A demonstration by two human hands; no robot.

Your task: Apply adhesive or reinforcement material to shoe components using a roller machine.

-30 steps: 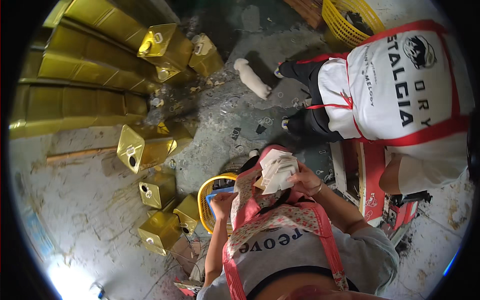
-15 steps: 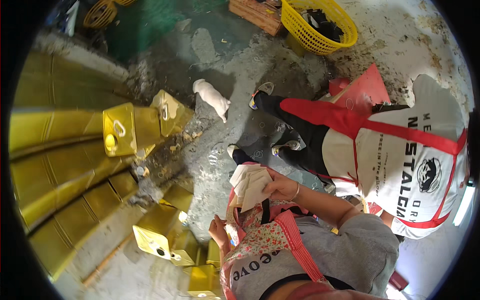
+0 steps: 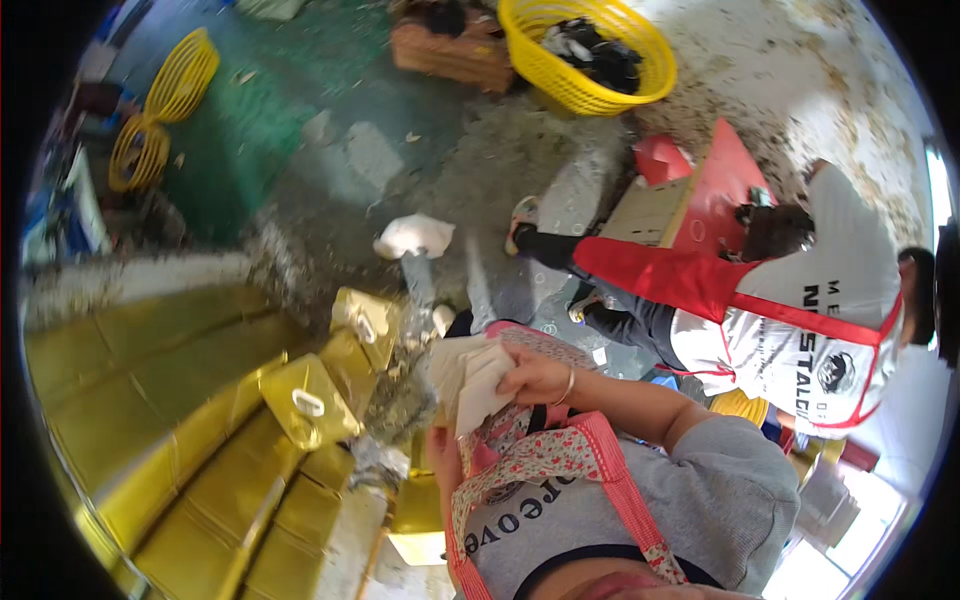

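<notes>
My right hand (image 3: 535, 378), with a light band at its wrist, is closed on a fanned stack of thin white sheets (image 3: 468, 378) in front of my apron. Their exact material cannot be made out. My left hand (image 3: 444, 455) is right by the lower left edge of the stack. Its fingers are partly hidden, so whether it grips the sheets is unclear. A floral apron (image 3: 535, 455) with red checked straps covers my grey shirt.
Yellow metal cans (image 3: 310, 400) stand in rows at left. A white bag-like bundle (image 3: 415, 237) lies on the wet floor ahead. A co-worker in a red apron (image 3: 660, 275) stands at right by a red board (image 3: 722, 200). A yellow basket (image 3: 590, 95) holds dark pieces.
My left hand has come up from below to the edge of the white sheets. The view has turned, so the cans and the basket appear shifted. The co-worker is bent differently.
</notes>
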